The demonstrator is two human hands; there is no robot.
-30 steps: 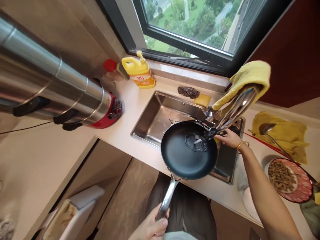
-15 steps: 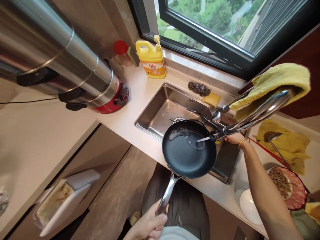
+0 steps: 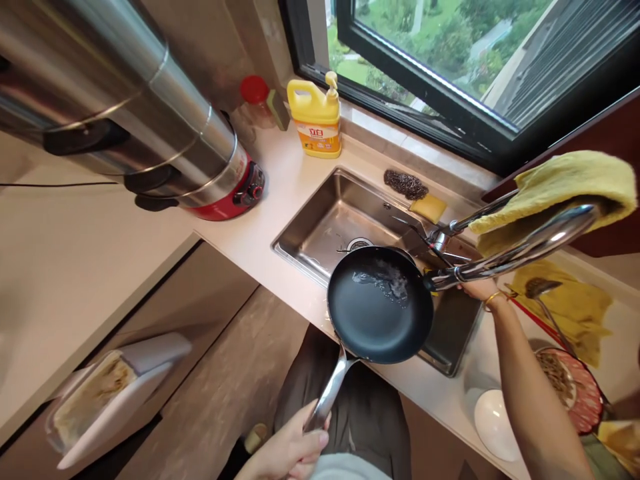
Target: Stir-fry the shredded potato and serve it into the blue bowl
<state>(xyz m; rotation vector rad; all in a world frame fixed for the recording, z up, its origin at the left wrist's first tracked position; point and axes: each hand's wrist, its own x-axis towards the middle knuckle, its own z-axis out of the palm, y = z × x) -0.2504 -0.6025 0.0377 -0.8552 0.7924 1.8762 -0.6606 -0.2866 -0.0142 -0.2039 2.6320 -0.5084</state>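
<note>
My left hand [image 3: 293, 440] is wrapped round the metal handle of a black frying pan [image 3: 380, 320]. The pan is held over the front edge of the sink [image 3: 320, 220], its inside facing up with a little foamy water in it. My right hand [image 3: 477, 288], a gold bracelet at its wrist, reaches in beside the chrome faucet [image 3: 520, 257]. The spout hides most of its fingers, so whether it grips the faucet cannot be made out. The spout's end is at the pan's right rim, and no stream shows from it.
A yellow cloth [image 3: 575, 190] hangs over the faucet. Behind the sink lie a steel scrubber [image 3: 405, 183] and a sponge [image 3: 429, 208]. A detergent jug [image 3: 316, 130] and a steel steamer [image 3: 200, 153] stand left. At right are a white bowl [image 3: 493, 423], a red plate [image 3: 583, 393] and a ladle [image 3: 543, 288].
The water stream that ran from the spout into the pan has stopped. The view has shifted slightly; both hands stay in about the same places.
</note>
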